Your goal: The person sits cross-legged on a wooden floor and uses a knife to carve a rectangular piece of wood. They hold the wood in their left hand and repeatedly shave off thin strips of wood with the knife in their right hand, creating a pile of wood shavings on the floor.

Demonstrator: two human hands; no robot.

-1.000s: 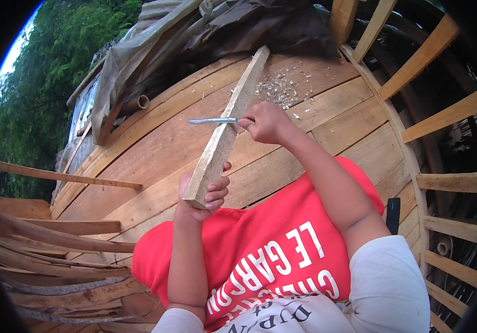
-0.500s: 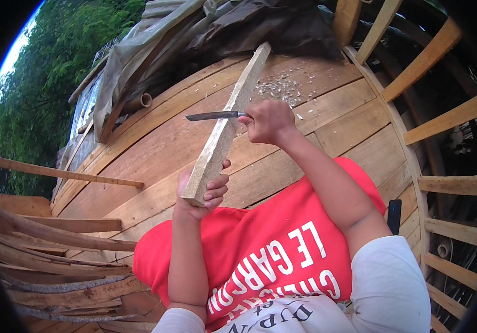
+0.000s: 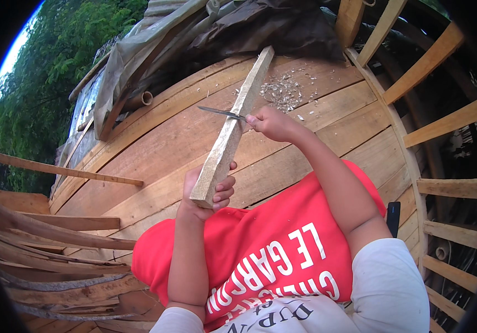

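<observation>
Large white lettering point(image 3: 275, 255) stood on the red cloth point(image 3: 299, 205) across the person's lap, in two rows of plain, bold capitals. It ran upside down to the camera and on a slant, climbing toward the right of the view. The row nearer the person's body was partly covered by the white shirt point(image 3: 385, 277). On the front of that shirt, near the lower edge of the view, stood dark lettering point(image 3: 302, 314), thinner in stroke, also upside down and partly cut off there.
</observation>
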